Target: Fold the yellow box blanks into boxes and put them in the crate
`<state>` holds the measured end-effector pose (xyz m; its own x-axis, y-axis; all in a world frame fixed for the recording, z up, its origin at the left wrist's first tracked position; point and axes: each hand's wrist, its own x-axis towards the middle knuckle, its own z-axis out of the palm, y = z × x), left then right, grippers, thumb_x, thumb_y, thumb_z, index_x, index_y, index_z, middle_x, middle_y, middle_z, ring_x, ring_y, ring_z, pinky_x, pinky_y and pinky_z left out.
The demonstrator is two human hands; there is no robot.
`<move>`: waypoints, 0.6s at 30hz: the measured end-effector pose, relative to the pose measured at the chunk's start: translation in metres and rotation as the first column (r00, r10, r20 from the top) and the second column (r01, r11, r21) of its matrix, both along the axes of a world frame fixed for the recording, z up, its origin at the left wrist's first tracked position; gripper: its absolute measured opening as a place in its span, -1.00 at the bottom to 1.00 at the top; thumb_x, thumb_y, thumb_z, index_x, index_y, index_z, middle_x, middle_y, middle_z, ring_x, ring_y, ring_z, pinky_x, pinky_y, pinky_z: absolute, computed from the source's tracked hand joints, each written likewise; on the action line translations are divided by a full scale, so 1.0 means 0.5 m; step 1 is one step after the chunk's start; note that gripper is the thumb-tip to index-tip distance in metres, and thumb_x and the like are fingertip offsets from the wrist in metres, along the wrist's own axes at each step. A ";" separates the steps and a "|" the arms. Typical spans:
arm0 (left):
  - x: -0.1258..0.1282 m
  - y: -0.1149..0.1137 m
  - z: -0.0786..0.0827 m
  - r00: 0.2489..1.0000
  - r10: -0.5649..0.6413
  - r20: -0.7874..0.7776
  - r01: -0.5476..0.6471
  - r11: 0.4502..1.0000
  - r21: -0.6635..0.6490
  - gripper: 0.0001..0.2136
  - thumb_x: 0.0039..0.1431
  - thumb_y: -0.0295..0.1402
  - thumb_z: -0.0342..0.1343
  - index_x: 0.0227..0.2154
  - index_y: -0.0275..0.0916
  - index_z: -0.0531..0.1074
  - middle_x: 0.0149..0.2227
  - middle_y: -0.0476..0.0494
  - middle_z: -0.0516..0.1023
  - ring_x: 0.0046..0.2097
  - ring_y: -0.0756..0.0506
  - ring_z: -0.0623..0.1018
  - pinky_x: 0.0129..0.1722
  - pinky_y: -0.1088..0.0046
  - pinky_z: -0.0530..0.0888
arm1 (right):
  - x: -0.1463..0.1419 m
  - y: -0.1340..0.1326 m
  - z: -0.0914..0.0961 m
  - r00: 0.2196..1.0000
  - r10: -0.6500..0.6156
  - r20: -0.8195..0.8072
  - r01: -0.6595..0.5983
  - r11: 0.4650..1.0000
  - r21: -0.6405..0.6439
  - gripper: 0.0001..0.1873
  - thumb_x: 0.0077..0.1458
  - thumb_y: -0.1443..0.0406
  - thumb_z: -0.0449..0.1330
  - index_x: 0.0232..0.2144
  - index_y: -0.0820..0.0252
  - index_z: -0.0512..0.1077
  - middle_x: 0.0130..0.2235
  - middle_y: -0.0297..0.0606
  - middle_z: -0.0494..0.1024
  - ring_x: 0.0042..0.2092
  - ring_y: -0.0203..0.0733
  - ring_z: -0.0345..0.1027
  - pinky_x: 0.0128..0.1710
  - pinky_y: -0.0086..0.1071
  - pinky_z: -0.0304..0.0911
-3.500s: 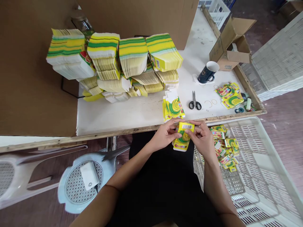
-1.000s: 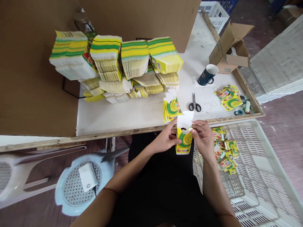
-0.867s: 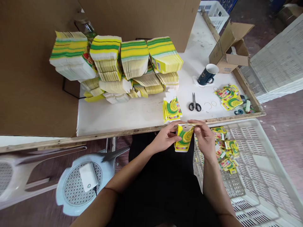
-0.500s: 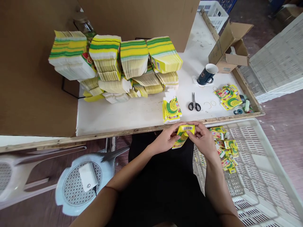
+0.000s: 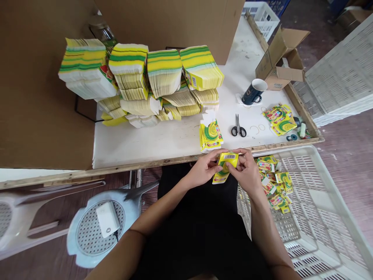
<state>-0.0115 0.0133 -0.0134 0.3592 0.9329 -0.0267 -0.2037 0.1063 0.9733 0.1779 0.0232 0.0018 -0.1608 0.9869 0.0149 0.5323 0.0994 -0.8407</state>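
Both my hands hold one small yellow and green carton (image 5: 225,165) just in front of the table's near edge. My left hand (image 5: 204,167) grips its left side with thumb and fingers. My right hand (image 5: 247,171) pinches the top end, where a barcode flap is folded shut. A short stack of flat cartons (image 5: 210,136) lies on the white table (image 5: 151,140) right behind my hands. Folded cartons (image 5: 274,182) lie in the white plastic crate (image 5: 317,202) at my right.
Tall bundles of flat cartons (image 5: 140,77) fill the back of the table before a cardboard wall. Scissors (image 5: 238,127), rubber bands, a dark mug (image 5: 254,91), loose cartons (image 5: 279,118) and an open cardboard box (image 5: 281,62) sit to the right. A plastic stool (image 5: 99,229) stands at left.
One second ago the carton's white top flap stood open; it has since been folded down and tucked, and the barcode end now faces up between my fingers.
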 end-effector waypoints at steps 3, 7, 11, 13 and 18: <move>0.000 0.000 0.002 1.000 0.008 -0.022 -0.008 1.000 0.012 -0.51 0.25 -0.26 0.25 0.23 -0.14 0.40 0.21 -0.30 0.52 0.10 -0.23 0.60 -0.03 0.32 0.56 | -0.001 0.001 -0.004 0.999 -0.043 0.003 0.043 0.999 0.005 -0.62 0.13 0.23 0.28 -0.02 0.06 0.29 -0.59 -0.62 0.26 -0.58 -0.35 0.08 -0.51 -0.44 -0.01; -0.008 0.004 0.005 0.998 0.045 0.045 -0.043 0.998 -0.042 -0.45 0.16 -0.19 0.35 0.19 -0.17 0.43 0.07 -0.29 0.62 -0.02 -0.19 0.65 -0.04 0.32 0.56 | 0.012 0.008 0.000 0.998 0.019 -0.054 -0.015 0.997 0.076 -0.74 0.20 0.19 0.27 -0.08 0.09 0.43 -0.44 -0.43 0.43 -0.53 -0.34 0.13 -0.51 -0.40 0.06; -0.001 0.004 0.002 0.996 0.037 0.083 -0.029 0.995 -0.092 -0.39 0.08 -0.16 0.42 0.17 -0.19 0.43 -0.05 -0.25 0.67 -0.20 -0.12 0.67 -0.18 0.39 0.58 | 0.014 0.014 -0.009 0.971 0.024 -0.238 -0.006 0.997 0.075 -0.76 0.26 0.14 0.26 -0.07 0.06 0.50 -0.23 -0.27 0.54 -0.37 -0.26 0.33 -0.39 -0.37 0.26; 0.012 0.002 0.000 0.997 0.026 0.067 -0.022 0.998 -0.057 -0.42 0.13 -0.18 0.38 0.19 -0.19 0.42 -0.02 -0.26 0.67 -0.20 -0.13 0.68 -0.17 0.37 0.60 | 0.012 0.011 -0.014 0.940 0.015 -0.340 0.005 0.998 0.057 -0.73 0.22 0.11 0.30 -0.07 0.04 0.48 -0.19 -0.26 0.55 -0.29 -0.22 0.40 -0.30 -0.33 0.34; 0.018 0.023 -0.011 0.950 0.233 -0.207 -0.153 0.927 0.341 -0.47 0.29 -0.34 0.22 0.30 -0.13 0.33 0.29 -0.30 0.48 0.30 -0.27 0.50 0.33 0.03 0.40 | 0.062 -0.011 0.008 0.937 -0.300 -0.180 0.342 0.895 0.288 -0.74 0.19 0.13 0.34 -0.14 0.09 0.47 -0.30 -0.31 0.42 -0.41 -0.26 0.18 -0.44 -0.37 0.15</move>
<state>-0.0023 0.0246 -0.0188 0.1910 0.9567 0.2197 0.0542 -0.2337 0.9708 0.2091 0.0179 0.0061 0.1876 0.9261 0.3274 0.4701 0.2081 -0.8577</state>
